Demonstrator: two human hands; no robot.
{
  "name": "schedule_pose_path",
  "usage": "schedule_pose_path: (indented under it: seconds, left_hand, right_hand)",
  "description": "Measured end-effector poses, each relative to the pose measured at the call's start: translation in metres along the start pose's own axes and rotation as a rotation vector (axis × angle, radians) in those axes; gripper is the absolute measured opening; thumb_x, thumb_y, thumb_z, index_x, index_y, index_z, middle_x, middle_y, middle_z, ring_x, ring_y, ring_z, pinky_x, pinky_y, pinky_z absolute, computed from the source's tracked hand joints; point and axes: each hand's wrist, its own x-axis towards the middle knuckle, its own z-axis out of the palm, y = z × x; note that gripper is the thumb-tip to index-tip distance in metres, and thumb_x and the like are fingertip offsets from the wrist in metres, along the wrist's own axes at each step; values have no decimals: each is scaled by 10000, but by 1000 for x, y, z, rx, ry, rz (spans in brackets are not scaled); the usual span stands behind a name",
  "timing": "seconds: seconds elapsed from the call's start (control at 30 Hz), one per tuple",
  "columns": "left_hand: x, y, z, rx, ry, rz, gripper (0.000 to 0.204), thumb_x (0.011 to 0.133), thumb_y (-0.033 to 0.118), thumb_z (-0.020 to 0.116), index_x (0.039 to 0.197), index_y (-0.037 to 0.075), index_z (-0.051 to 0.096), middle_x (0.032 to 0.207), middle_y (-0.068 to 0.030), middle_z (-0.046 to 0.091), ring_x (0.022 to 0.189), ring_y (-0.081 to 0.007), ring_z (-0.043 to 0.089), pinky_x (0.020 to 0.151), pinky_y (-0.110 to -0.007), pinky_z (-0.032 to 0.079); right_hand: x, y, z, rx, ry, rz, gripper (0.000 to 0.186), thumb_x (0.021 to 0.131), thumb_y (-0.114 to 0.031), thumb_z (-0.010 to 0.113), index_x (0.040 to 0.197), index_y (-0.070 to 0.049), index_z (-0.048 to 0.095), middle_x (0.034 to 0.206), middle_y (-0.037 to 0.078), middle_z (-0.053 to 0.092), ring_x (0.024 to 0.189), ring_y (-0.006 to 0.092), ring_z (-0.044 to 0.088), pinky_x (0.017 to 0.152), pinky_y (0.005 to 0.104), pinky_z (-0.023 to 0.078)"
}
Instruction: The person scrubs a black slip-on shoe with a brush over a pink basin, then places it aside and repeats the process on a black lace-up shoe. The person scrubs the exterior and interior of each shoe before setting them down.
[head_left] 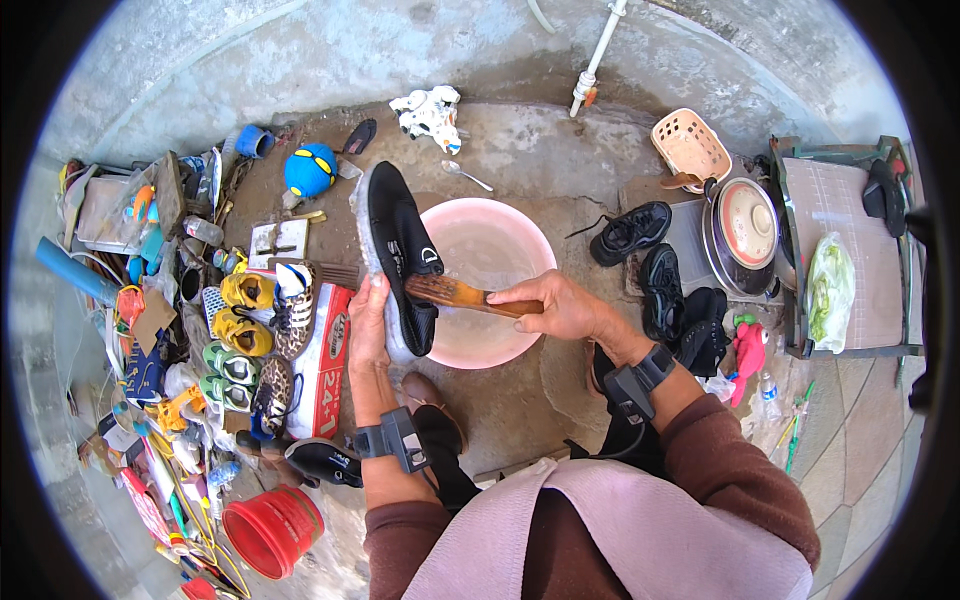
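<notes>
My left hand (370, 320) grips a black shoe (395, 230) by its pale sole, holding it upright on its side above the left part of a pink basin (515, 235) of cloudy water (485, 330). My right hand (545, 310) is closed on the wooden handle (465, 295) of a tool, probably a brush, whose far end is at the shoe's opening, partly hidden by the shoe. Both wrists wear dark strapped devices.
Several shoes (245, 330), clutter and a red bucket (270, 530) lie left. Black shoes (660, 290), lidded pots (740, 230), a basket (690, 145) and a rack (820, 180) are right. A blue ball (308, 170) and white object (425, 118) sit near the back wall.
</notes>
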Motion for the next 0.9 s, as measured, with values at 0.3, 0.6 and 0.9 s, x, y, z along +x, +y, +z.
schedule_pose_path:
  seconds: [0.3, 0.6, 0.9]
  left_hand:
    - [4, -2, 1, -345, 73, -24, 605, 840, 432, 556, 1206, -38, 451, 1143, -137, 557, 1014, -232, 562, 899, -341, 445]
    - [0, 4, -7, 8, 224, 14, 497, 842, 379, 583, 1111, -35, 533, 979, -69, 598, 840, -155, 573, 780, -290, 461]
    - [0, -9, 15, 276, 145, 11, 521, 849, 354, 577, 1173, -47, 505, 990, -83, 604, 865, -127, 546, 797, -250, 432]
  right_hand:
    - [5, 7, 6, 464, 144, 142, 434, 723, -37, 597, 1154, -4, 559, 979, 64, 638, 878, 120, 568, 803, 258, 448]
    - [-2, -25, -10, -638, -3, -107, 381, 665, -66, 587, 1041, -116, 619, 767, 117, 590, 666, 285, 594, 598, 366, 469]
    - [0, -4, 26, -413, 177, -39, 398, 694, -49, 569, 1090, -74, 589, 878, 150, 613, 716, 278, 617, 649, 352, 484]
